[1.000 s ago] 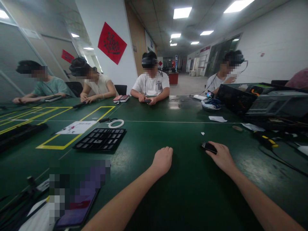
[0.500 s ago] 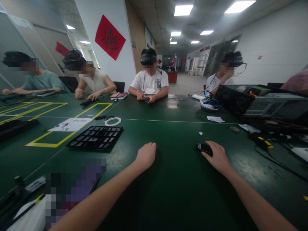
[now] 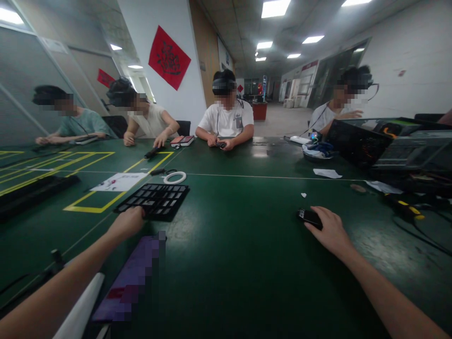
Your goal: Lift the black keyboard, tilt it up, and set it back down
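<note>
My left hand (image 3: pixel 129 222) is closed, its knuckles at the near left edge of a black gridded tray (image 3: pixel 173 207). The back of the hand hides the fingertips, so I cannot see what they hold, if anything. My right hand (image 3: pixel 330 230) is closed round the near end of a small black handheld device (image 3: pixel 309 218), with pale markings on its far end. That device rests on or just above the green table. Below my left wrist lies a flat purple item (image 3: pixel 129 273), partly blurred out.
Beyond the tray are a white ring (image 3: pixel 174 178) and a printed sheet (image 3: pixel 118 182). A long black bar (image 3: pixel 35 195) lies at left. Opened electronics (image 3: pixel 406 146) and a yellow-black tool (image 3: pixel 404 207) stand at right. Several people sit across the green table (image 3: pixel 240 263).
My left hand has moved left, from the middle of the table to the gridded tray. The right hand stays on the black device. The view has shifted slightly left.
</note>
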Demonstrator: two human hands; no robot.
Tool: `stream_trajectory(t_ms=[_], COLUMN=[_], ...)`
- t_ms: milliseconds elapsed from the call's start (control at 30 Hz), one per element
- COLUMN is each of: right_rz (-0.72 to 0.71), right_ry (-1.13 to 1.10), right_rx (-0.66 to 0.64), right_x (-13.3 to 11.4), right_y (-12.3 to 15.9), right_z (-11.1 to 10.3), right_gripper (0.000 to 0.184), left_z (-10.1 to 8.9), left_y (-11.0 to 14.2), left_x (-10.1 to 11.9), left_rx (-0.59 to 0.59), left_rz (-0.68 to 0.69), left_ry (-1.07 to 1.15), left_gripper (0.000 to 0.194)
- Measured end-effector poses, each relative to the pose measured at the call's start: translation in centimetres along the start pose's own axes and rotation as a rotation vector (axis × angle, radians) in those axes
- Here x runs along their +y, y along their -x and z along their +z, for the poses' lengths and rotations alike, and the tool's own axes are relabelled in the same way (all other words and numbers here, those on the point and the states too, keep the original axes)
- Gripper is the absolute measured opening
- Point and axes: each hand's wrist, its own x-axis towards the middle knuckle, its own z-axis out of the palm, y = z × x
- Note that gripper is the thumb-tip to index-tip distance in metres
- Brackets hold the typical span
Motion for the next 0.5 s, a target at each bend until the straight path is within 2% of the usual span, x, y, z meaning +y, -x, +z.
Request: stream_trajectory(t_ms=[133, 333, 433, 500], right_rz=[-0.003, -0.014, 0.022, 0.043], right_ry=[-0.001, 0.009, 0.004, 0.003], right_rx=[0.000, -0.009, -0.032, -0.044], right_x=[0.4, 0.7, 0.4, 0.4], right_y=[-0.1, -0.2, -0.2, -0.2], right_z=[0.3, 0.6, 0.4, 0.3], right_gripper=[0.060, 0.060, 0.062, 0.062], left_z=[1.1, 1.5, 1.8, 1.6], left_y=[0.6, 0.9, 1.3, 1.5], left_x=[-0.1, -0.7, -1.0, -0.8], left_rx=[-0.015, 0.014, 0.043, 0.077], left_rz=[0.028, 0.022, 0.015, 0.009], left_ry=[0.042, 0.058, 0.165, 0.318], left_gripper=[0.024, 0.029, 0.021, 0.016])
